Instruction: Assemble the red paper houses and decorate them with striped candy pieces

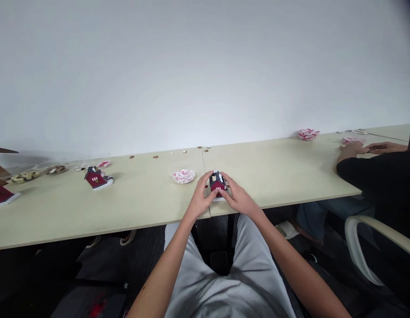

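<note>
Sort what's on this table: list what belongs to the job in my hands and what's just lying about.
Part of the job:
- small red house, between your left hand and right hand
- nearest red-and-white pieces, probably

Just lying about, it seems:
- dark-roofed house at left
- brown bits
- farther red-and-white pieces, at right

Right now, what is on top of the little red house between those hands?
The red house has a dark roof with pale patches. The left hand and right hand partly cover its sides; anything beneath the fingers is hidden.
</note>
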Motion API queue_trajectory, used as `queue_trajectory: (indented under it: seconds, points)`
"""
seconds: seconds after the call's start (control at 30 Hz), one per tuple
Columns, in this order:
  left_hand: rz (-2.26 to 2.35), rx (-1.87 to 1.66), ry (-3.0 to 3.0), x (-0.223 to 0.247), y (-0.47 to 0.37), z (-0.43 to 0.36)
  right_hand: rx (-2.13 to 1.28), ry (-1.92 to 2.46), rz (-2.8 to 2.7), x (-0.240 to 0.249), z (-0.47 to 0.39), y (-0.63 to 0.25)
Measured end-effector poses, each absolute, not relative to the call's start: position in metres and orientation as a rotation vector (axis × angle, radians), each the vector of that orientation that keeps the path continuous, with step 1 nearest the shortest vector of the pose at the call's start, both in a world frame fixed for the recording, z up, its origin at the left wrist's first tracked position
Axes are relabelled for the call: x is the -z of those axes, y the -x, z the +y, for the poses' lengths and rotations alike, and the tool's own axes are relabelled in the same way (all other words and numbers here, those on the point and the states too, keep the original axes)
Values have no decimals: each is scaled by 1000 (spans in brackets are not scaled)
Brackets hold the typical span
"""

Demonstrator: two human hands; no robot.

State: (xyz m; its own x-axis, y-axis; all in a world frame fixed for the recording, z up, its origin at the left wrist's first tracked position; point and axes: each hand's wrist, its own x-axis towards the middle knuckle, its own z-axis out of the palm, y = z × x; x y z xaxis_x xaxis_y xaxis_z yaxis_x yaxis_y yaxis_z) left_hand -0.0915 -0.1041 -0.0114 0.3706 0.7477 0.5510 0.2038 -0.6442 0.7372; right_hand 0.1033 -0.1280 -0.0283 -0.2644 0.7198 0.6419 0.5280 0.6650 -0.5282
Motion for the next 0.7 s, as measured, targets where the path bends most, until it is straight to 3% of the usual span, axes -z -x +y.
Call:
queue_trajectory:
  seconds: [0.7]
  points:
    - [804, -1286, -2139, 13, 93, -102, -244, 956, -2005, 27, -127, -103]
